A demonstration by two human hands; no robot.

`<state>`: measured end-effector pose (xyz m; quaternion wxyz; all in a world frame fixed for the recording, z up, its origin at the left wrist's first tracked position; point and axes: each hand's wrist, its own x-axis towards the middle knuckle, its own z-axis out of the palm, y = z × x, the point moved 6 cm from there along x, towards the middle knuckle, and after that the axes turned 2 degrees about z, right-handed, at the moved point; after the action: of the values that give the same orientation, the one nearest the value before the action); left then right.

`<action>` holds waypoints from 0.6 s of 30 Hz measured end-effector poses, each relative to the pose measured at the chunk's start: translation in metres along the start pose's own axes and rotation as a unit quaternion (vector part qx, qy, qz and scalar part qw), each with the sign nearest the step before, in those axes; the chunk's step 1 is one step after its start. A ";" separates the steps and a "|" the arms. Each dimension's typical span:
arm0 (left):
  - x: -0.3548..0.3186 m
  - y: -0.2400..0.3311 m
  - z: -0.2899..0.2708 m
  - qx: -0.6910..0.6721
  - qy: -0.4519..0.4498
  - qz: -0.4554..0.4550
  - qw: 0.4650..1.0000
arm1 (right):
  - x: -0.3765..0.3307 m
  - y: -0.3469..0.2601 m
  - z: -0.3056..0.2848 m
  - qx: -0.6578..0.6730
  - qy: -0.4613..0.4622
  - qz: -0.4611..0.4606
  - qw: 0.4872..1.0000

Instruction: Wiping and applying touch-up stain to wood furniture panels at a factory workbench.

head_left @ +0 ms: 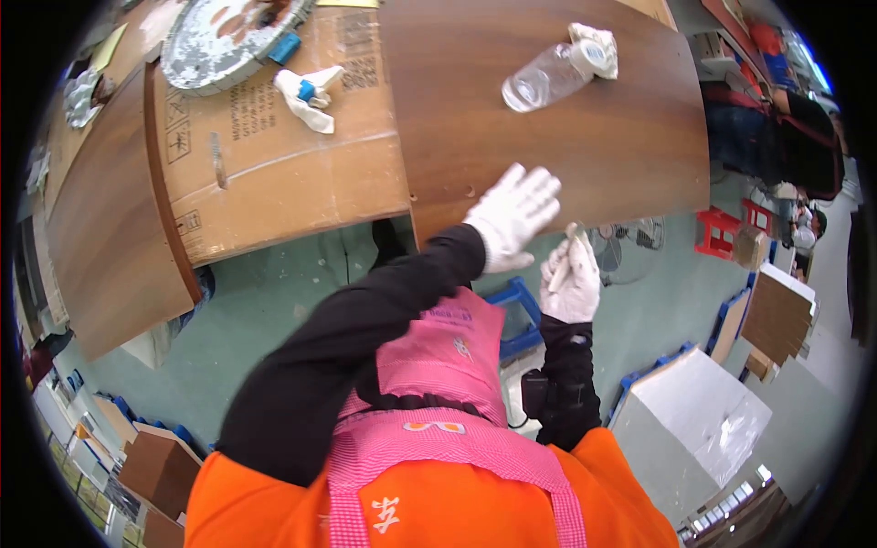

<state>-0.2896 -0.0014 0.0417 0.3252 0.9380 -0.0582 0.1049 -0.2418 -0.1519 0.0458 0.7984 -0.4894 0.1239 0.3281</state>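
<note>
My left hand [516,217], in a white glove, lies with its fingers stretched out over the near edge of a brown wood-grain board [548,146]. Just right of it and off the board's edge, my right hand [572,281], gloved too, is closed with its fingers pointing up. A small pale piece [574,232] pokes out at its fingertips; its kind is too unclear to name. Beyond the hands, a clear plastic bottle [546,80] lies on its side on the board, with its capped end against a crumpled white cloth [598,46].
Left of the board, flattened cardboard [292,183] bears a paint-spattered round disc [228,46] and a white cloth [311,99] with a blue piece. A floor fan [630,242], a blue stool [519,320] and red stools [717,233] stand below. A wrapped panel stack [690,420] is at right.
</note>
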 end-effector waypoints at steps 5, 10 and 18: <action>-0.028 -0.007 0.018 0.077 0.029 0.025 0.996 | -0.002 0.018 0.013 -0.018 -0.035 0.056 0.998; -0.143 -0.028 -0.066 0.086 -0.018 -0.077 0.993 | -0.001 0.065 0.049 -0.049 -0.079 0.195 0.976; -0.177 -0.027 -0.100 -0.394 0.138 -0.455 0.787 | -0.029 0.096 0.130 -0.296 -0.126 0.196 0.926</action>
<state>-0.4722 0.0894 0.0607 0.6814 0.6216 0.3842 0.0407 -0.3418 -0.0215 0.0571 0.5462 -0.6236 0.0133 0.5591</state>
